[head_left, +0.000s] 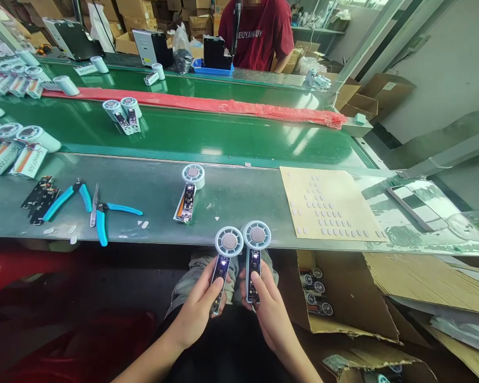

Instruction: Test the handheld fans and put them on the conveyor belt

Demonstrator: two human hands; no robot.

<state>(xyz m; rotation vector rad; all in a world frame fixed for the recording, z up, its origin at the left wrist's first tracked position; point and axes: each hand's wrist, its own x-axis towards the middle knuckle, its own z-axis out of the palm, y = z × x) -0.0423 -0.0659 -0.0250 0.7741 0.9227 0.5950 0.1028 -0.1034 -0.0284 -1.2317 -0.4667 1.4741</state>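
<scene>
My left hand [201, 298] is wrapped round the handle of a small handheld fan [229, 242], its thumb on the exposed circuit board. A second handheld fan [257, 235] is in my right hand [265, 298], the thumb likewise on its board. Both fans point upward side by side over my lap, their round white heads almost touching. A light glows on each board. Beyond them on the bench lies another handheld fan [193, 176] with its board showing. Farther left are blue-handled cutters [80, 192] and blue-handled pliers [101, 213].
A sheet of small pale stickers [331, 205] lies right on the bench. Loose circuit boards [42, 199] and several fans [27, 149] sit left. The green belt [223, 133] carries more fans. Open cardboard boxes [351, 292] stand below right. A co-worker [259, 37] is across the line.
</scene>
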